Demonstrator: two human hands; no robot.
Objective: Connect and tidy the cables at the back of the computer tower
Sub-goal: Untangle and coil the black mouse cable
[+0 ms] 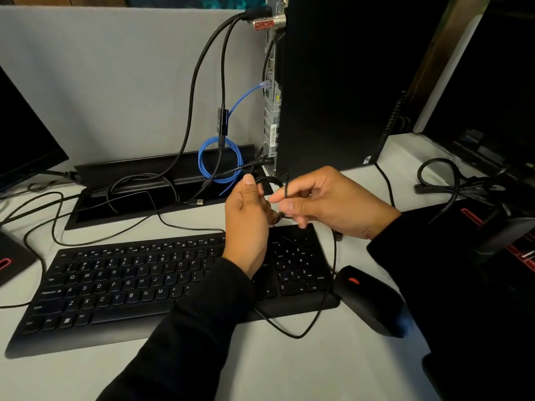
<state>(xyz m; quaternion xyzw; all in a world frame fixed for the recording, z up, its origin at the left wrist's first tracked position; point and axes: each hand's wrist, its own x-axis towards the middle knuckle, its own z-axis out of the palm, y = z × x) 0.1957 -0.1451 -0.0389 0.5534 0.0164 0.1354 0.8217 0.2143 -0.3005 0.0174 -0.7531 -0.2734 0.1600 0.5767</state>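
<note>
Two hands hold one thin black cable [335, 264] above the keyboard [121, 282]: my left hand [247, 218] and right hand [324, 202] each keep a pinching grip, just before the computer tower [333, 82].

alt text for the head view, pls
Both hands, left and right, pinch a thin black cable above a keyboard. Behind stands a tower with a blue cable plugged in; a mouse lies right.

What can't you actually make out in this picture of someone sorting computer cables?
Head view only:
- Where the thin black cable ends: both hands cover it.
- Right hand fingertips: motion-blurred.
- Tower rear ports: seen edge-on, too small.
- Monitor: cut off by the left edge.
</note>
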